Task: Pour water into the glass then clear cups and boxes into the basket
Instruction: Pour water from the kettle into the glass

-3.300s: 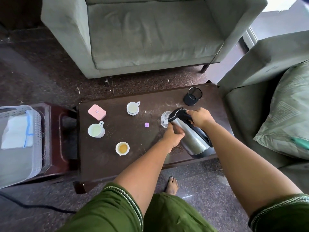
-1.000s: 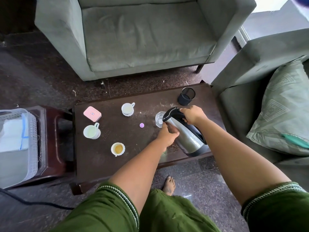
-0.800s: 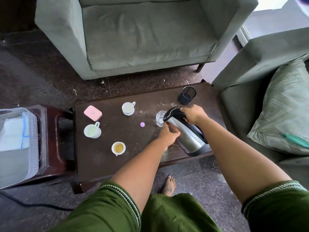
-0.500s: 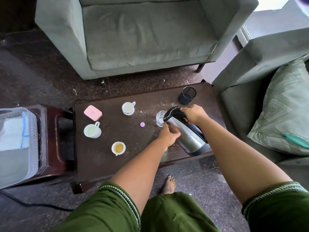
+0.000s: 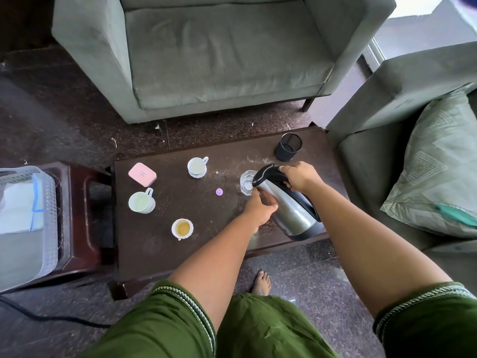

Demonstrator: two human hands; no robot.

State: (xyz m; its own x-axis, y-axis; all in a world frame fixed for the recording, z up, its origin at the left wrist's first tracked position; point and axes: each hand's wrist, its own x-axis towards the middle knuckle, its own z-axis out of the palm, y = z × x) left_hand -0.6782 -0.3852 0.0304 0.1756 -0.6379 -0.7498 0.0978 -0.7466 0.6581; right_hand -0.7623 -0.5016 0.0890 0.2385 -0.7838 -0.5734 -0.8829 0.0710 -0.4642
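Note:
A steel kettle [image 5: 290,213] with a black lid is tilted left, its spout over a clear glass [image 5: 246,183] on the dark coffee table [image 5: 160,254]. My right hand [image 5: 300,175] grips the kettle's black handle. My left hand [image 5: 259,209] rests against the kettle's side near the spout, fingers curved on the steel. Three white cups stand to the left: one at the back [image 5: 197,166], one mid-left [image 5: 141,202], one near the front holding amber liquid [image 5: 182,228]. A pink box [image 5: 142,174] lies at the back left. The grey plastic basket [image 5: 49,215] stands on a low stool at the far left.
A black mesh cup [image 5: 288,147] stands at the table's back right. A small purple cap [image 5: 219,191] lies mid-table. A grey sofa [image 5: 219,52] is behind the table, another with a cushion [image 5: 436,171] to the right. A black cable [image 5: 51,317] runs over the floor.
Hardly anything differs over the last second; the kettle stays tilted over the glass with both hands in the same places. The view has shifted slightly since 3.3 s ago.

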